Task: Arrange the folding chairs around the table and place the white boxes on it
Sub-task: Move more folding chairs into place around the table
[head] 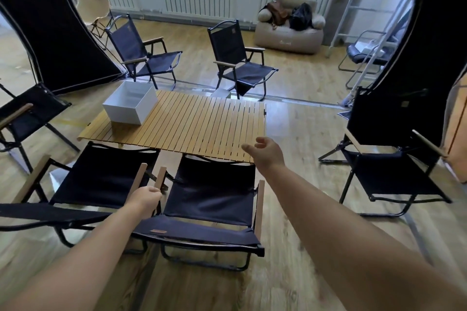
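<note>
Left hand (145, 198) curled around wooden armrest (159, 177) of near right chair (211, 199), likely to nudge it square to slatted table (202, 124). Right hand (266, 153) loosely spread, empty, hovering over table's near corner. Near left chair (101, 179) just beside, armrests almost touching. One white box (130, 102) on table's far-left end. Two far chairs (238, 58) stand well back; side chair (389, 159) apart at right. Second white object behind table, unclear.
</note>
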